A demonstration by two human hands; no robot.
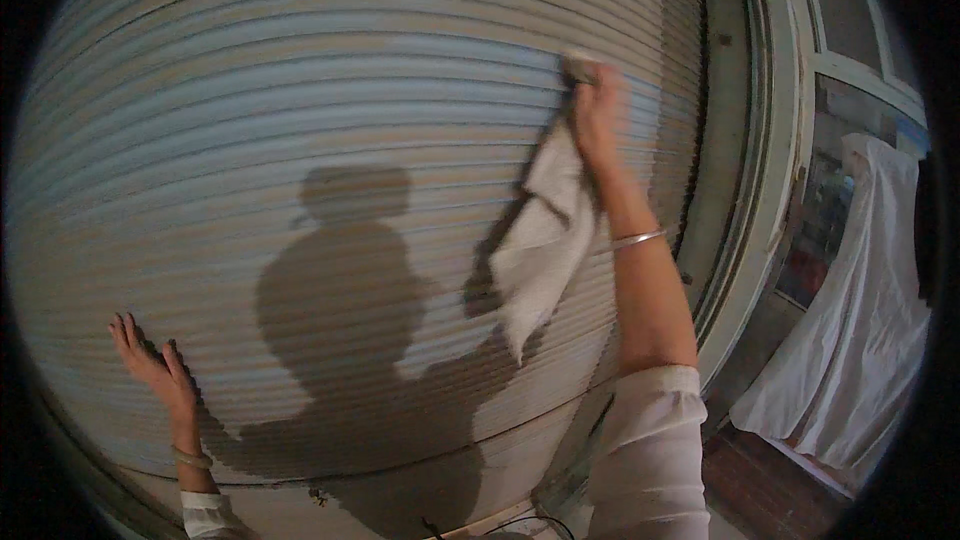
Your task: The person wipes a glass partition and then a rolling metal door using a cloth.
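A light-coloured cloth hangs from my right hand, which presses part of it against the ribbed slats of a closed roller shutter at the upper right. The hand is slightly blurred, and the cloth's lower end tapers to a point. At the lower left, my left hand rests against or close to the same shutter, fingers apart and nothing in it. A bracelet circles each wrist or forearm. The shadow of a head and arms falls across the slats between my hands.
Right of the shutter stands a door or window frame with glass panes. A white curtain-like fabric hangs beyond it, above a reddish-brown floor. A thin dark cable lies by the shutter's bottom edge.
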